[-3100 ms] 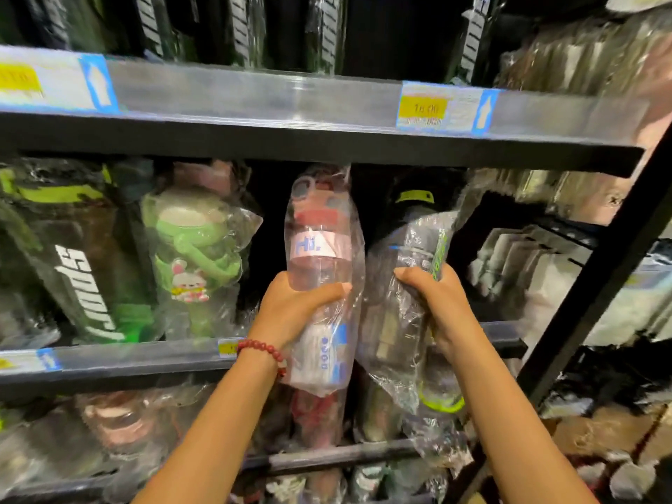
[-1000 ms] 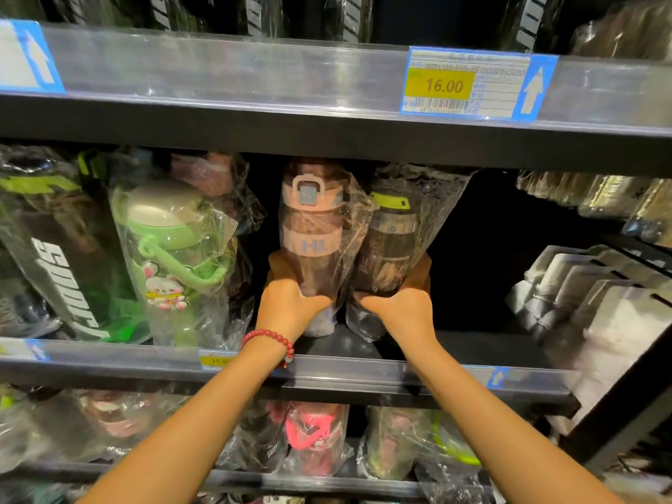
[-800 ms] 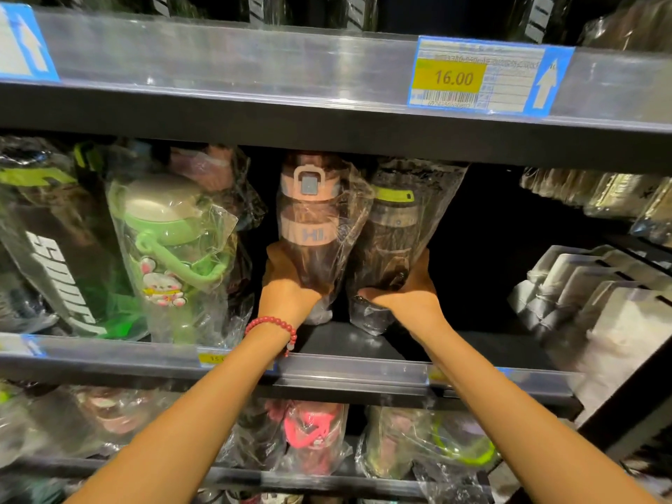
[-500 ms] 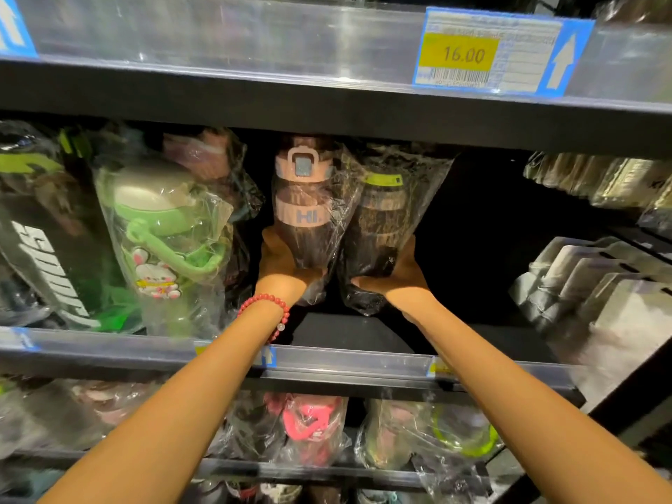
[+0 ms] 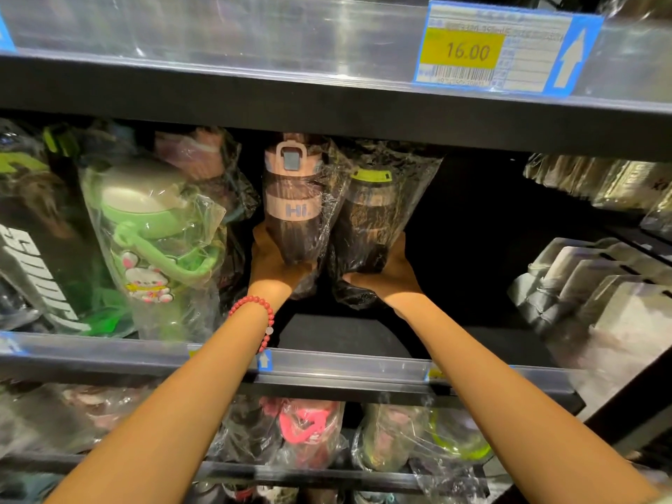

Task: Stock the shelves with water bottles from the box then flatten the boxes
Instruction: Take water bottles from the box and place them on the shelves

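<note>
Both hands, left (image 5: 272, 271) and right (image 5: 389, 276), have pushed their gripped pink bottle (image 5: 292, 201) and green-capped bottle (image 5: 367, 216) deeper, beside the green bunny bottle (image 5: 152, 227).

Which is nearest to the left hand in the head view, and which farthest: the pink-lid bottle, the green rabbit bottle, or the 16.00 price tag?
1. Pink-lid bottle: in the grip of the left hand, mid-shelf.
2. Green rabbit bottle: beside it, to the left on the same shelf.
3. Price tag: on the upper shelf edge, up and to the right.
</note>
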{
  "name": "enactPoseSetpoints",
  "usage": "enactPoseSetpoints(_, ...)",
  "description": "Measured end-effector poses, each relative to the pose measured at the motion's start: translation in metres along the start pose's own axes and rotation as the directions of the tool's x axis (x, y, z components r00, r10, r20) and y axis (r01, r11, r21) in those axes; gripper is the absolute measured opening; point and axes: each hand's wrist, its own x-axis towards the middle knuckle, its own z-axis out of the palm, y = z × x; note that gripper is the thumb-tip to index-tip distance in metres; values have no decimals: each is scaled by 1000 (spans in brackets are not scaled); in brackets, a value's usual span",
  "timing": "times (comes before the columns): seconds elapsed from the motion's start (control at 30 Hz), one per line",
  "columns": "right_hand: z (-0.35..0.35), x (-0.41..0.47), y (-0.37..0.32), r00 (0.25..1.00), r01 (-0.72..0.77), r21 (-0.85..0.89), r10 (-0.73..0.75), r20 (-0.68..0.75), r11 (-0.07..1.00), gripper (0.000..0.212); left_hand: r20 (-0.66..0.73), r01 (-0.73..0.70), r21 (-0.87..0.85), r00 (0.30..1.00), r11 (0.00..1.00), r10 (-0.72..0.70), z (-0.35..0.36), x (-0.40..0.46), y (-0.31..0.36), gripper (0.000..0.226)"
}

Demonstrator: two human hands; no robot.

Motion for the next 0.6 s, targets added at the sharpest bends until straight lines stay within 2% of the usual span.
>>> enactPoseSetpoints(0.3, -1, -2, -4, 1000, -10, -29, 10, 4, 1000, 110, 25, -15, -29, 1000, 999, 16, -4, -5, 4, 97)
enactPoseSetpoints(0.43, -8, -4, -9, 1000, -6, 28, 6, 27, 1000, 109, 34, 22, -19, 999, 1000, -22, -8, -9, 11, 95)
enactPoseSetpoints(0.6, -28, -11, -20, 997, -71, 135, 69, 21, 988, 93, -3, 40, -107, 999, 993, -40, -12, -25, 17, 91)
